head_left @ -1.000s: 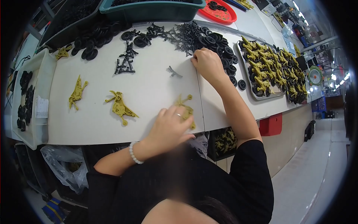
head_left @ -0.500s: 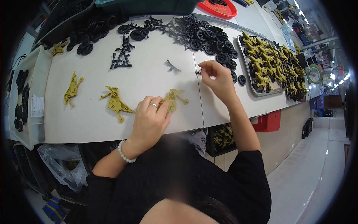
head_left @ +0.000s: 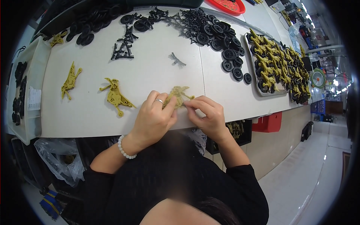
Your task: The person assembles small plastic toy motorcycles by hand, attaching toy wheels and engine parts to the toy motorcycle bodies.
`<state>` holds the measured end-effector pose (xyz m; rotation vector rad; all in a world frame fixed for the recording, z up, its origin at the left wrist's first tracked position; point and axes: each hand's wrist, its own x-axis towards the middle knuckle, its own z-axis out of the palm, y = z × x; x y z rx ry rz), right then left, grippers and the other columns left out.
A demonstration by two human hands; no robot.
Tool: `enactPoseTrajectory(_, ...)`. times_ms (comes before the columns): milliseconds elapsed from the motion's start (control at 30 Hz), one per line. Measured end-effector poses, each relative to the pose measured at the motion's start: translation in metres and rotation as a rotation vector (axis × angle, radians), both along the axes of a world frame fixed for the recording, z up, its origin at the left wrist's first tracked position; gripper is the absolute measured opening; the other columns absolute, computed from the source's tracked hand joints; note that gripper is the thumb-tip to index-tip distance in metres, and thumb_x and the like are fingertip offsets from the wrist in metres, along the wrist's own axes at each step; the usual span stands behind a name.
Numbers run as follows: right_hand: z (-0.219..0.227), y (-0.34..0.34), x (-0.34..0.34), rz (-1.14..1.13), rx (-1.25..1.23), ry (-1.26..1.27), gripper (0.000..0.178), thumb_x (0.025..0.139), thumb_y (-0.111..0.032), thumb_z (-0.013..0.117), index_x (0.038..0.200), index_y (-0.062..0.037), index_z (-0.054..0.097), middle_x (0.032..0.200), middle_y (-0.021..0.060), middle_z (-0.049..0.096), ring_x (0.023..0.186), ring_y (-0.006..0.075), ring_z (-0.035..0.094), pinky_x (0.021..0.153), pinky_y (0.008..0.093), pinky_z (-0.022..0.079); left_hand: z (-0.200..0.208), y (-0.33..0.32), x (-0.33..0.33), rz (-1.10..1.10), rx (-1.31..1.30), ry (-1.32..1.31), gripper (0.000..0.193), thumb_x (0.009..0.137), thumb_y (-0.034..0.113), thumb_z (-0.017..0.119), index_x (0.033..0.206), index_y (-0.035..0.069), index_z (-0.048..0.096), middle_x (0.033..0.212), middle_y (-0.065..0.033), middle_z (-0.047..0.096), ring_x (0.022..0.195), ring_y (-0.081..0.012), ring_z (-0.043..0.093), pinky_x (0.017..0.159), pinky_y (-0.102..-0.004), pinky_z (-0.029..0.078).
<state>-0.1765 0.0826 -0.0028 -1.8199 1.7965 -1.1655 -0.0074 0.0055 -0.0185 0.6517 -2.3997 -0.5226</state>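
A yellow plastic frame piece lies near the table's front edge, slightly blurred. My left hand is closed on its left side, thumb and fingers pressing it against the table. At the frame's lower right, the fingertips of my right hand are pinched together, touching or almost touching it. Whatever is between those fingertips is hidden. To the left lie another yellow frame piece and a narrower yellow one. A single small black forked part rests beyond my hands.
Black wheels and black forked parts are heaped at the back. A metal tray of yellow pieces fitted with wheels stands at right. At left is a white bin with black parts. Below the edge sit a red bin and a black crate.
My right hand has come left and nearer, from beside the wheels to the yellow frame, bringing a small black part that showed in its fingers before. My left hand stays on the frame.
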Motion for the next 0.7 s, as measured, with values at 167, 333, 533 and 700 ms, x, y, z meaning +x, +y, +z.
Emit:
enactPoseTrajectory(167, 0.003, 0.004, -0.002, 0.033, -0.025, 0.098, 0.024, 0.068, 0.009, 0.066, 0.089, -0.0019, 0.068, 0.076, 0.0102, 0.065, 0.066, 0.0214, 0.065, 0.058, 0.0284, 0.051, 0.004, 0.0, -0.002, -0.007, 0.005, 0.007, 0.033, 0.07, 0.005, 0.07, 0.101, -0.005, 0.065, 0.094, -0.0176, 0.06, 0.085, -0.0301, 0.054, 0.073, -0.0364, 0.049)
enactPoseTrajectory(333, 0.007, 0.005, 0.001, 0.045, -0.044, 0.225, 0.023, 0.067, 0.007, 0.066, 0.088, -0.002, 0.068, 0.074, 0.0094, 0.063, 0.062, 0.0228, 0.063, 0.055, 0.0299, 0.051, 0.007, 0.002, -0.003, -0.008, -0.044, -0.041, 0.03, 0.071, 0.006, 0.07, 0.099, -0.006, 0.065, 0.092, -0.0184, 0.061, 0.084, -0.0289, 0.054, 0.073, -0.0348, 0.05)
enactPoseTrajectory(533, 0.013, 0.008, 0.009, 0.041, -0.025, 0.334, 0.021, 0.067, 0.005, 0.066, 0.087, -0.002, 0.066, 0.072, 0.0082, 0.06, 0.06, 0.024, 0.061, 0.054, 0.0321, 0.05, 0.011, 0.004, -0.006, -0.036, -0.065, -0.167, 0.028, 0.072, 0.006, 0.069, 0.096, -0.007, 0.064, 0.09, -0.0182, 0.062, 0.082, -0.0275, 0.054, 0.071, -0.0336, 0.05)
enactPoseTrajectory(700, 0.013, 0.01, 0.014, 0.036, -0.023, 0.374, 0.023, 0.067, 0.005, 0.065, 0.088, -0.0025, 0.064, 0.071, 0.0084, 0.058, 0.061, 0.025, 0.06, 0.054, 0.0335, 0.05, 0.01, 0.006, -0.005, -0.052, -0.068, -0.208, 0.029, 0.072, 0.006, 0.069, 0.097, -0.007, 0.064, 0.092, -0.0183, 0.062, 0.082, -0.0272, 0.054, 0.071, -0.0335, 0.05)
